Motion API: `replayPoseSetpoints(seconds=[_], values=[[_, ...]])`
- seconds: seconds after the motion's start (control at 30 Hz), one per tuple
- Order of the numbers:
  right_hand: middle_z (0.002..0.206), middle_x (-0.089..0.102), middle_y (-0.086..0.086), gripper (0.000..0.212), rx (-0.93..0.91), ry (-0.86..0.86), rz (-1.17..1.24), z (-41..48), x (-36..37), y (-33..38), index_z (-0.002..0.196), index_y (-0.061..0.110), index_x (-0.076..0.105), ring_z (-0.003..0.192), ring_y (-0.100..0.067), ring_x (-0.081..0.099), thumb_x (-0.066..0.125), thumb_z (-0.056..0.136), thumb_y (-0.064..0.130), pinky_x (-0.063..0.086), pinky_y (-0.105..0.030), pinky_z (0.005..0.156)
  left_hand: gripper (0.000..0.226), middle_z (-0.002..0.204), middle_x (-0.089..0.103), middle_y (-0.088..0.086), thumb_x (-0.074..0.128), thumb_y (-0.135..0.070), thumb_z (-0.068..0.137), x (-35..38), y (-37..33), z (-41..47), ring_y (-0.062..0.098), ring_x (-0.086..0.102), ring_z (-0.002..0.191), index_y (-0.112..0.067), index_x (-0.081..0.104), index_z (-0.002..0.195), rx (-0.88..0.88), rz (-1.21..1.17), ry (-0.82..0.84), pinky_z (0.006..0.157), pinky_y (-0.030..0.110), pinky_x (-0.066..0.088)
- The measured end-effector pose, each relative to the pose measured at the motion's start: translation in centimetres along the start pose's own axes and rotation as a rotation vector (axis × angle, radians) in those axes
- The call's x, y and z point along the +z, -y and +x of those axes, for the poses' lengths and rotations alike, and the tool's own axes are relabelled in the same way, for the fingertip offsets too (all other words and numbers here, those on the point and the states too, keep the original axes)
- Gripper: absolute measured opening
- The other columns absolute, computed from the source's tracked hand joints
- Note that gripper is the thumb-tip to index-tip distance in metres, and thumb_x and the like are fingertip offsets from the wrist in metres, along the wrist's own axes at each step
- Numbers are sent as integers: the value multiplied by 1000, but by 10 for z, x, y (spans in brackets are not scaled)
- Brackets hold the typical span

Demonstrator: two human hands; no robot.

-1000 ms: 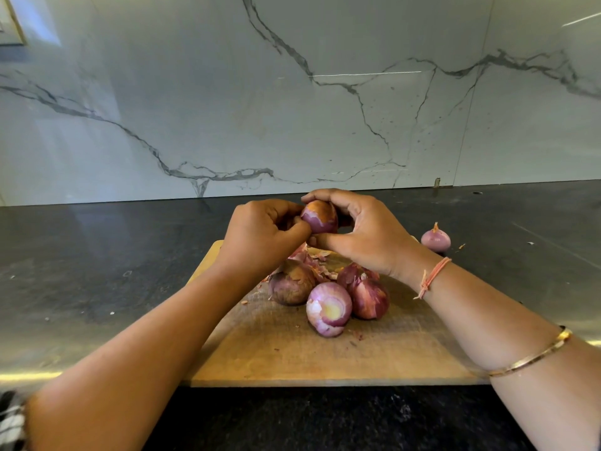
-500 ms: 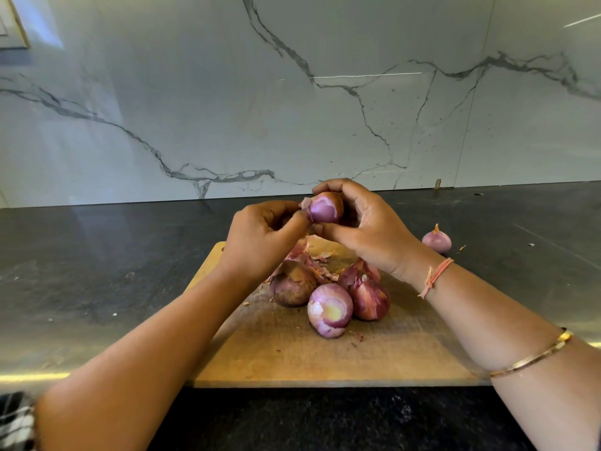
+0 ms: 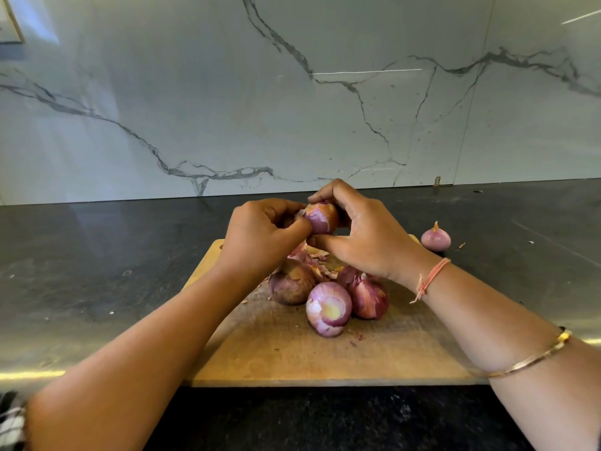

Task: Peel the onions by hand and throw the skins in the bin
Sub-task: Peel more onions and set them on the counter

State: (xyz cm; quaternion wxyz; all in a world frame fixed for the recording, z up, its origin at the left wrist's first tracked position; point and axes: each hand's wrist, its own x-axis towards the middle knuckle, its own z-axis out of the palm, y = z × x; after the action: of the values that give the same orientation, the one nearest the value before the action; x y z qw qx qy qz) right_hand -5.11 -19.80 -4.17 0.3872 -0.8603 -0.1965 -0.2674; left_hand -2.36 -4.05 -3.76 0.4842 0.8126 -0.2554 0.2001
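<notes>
Between the fingers: a small onion [image 3: 322, 218] is held up over the board [image 3: 292, 359].
Right hand [image 3: 364, 236]: its fingers [image 3: 328, 190] curl round the onion and hold it.
Left hand [image 3: 260, 236]: it pinches a flap of skin on the onion's left side.
Change: the onion has turned a bit, and more orange skin shows on top now.
Meaning: this onion is only part peeled.
Under the fingers: loose skins [image 3: 312, 255] and a peeled onion [image 3: 329, 309] lie on the board. No bin shows.
</notes>
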Motion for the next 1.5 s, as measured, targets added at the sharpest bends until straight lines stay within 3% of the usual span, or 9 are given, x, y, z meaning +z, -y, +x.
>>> replayPoseSetpoints(seconds=[0.2, 0.37, 0.5, 0.7, 0.87, 1.03, 1.3, 1.4, 1.5], values=[[97, 67, -1, 42, -27, -8, -16, 0, 1, -2, 108, 13, 55, 86, -22, 65, 80, 75, 15, 51, -44, 79, 20, 73, 72, 3, 62, -19, 84, 1, 0, -1, 24, 64, 66, -20, 75, 99, 54, 53, -7, 61, 40, 54], [95, 65, 0, 42, -35, 3, -4, 0, -1, 0, 110, 11, 53, 86, -15, 64, 79, 76, 13, 51, -37, 79, 18, 79, 73, -4, 61, -16, 85, -1, 2, 1, 13, 68, 76, -23, 74, 96, -29, -100, 24, 75, 36, 57], [93, 63, 2, 40, -53, 8, -21, -1, -1, 0, 108, 10, 52, 81, -9, 59, 77, 77, 10, 49, -32, 77, 16, 81, 73, -4, 64, -15, 84, -1, 1, 2, 12, 70, 78, -22, 74, 95, -65, -183, 38, 81, 40, 58], [91, 67, -6, 37, -92, 30, -68, -1, 0, 0, 105, 14, 52, 81, -22, 63, 76, 77, 12, 49, -43, 73, 18, 74, 72, -3, 63, -17, 82, 0, -1, 1, 15, 66, 71, -22, 75, 94, -4, 6, -8, 68, 36, 56], [88, 66, -6, 37, -81, 37, -80, 0, 0, 1, 103, 17, 53, 78, -26, 62, 77, 76, 11, 48, -45, 71, 18, 66, 68, 1, 63, -15, 81, 1, 1, 2, 8, 53, 54, -18, 76, 93, 73, 83, -21, 49, 24, 43], [89, 67, -4, 37, -74, 22, -33, -1, 0, 3, 104, 12, 53, 80, -23, 65, 78, 76, 12, 50, -42, 73, 20, 60, 62, -14, 62, -9, 83, -1, 4, 4, 4, 52, 50, -17, 76, 94, 79, 69, -61, 46, 19, 42], [95, 68, 1, 41, -22, -47, 12, 0, -4, 2, 104, 19, 53, 86, -14, 66, 82, 74, 21, 55, -34, 78, 19, 73, 70, -14, 60, -13, 85, 0, 1, 1, 4, 65, 67, -27, 72, 87, 28, -68, -78, 68, 28, 57], [96, 68, -1, 42, -16, -31, 11, 0, -5, 0, 105, 20, 53, 87, -15, 65, 81, 75, 23, 54, -32, 78, 17, 84, 71, -12, 61, -15, 87, 0, -1, -1, 2, 67, 78, -26, 69, 98, 15, -146, -13, 77, 28, 57], [96, 65, -1, 41, -41, -20, -65, 1, -5, -1, 104, 20, 52, 82, -8, 57, 80, 75, 22, 43, -13, 68, 23, 90, 71, -11, 63, -13, 85, 1, -1, -2, 1, 68, 81, -24, 68, 105, 11, -157, 52, 79, 24, 57]])
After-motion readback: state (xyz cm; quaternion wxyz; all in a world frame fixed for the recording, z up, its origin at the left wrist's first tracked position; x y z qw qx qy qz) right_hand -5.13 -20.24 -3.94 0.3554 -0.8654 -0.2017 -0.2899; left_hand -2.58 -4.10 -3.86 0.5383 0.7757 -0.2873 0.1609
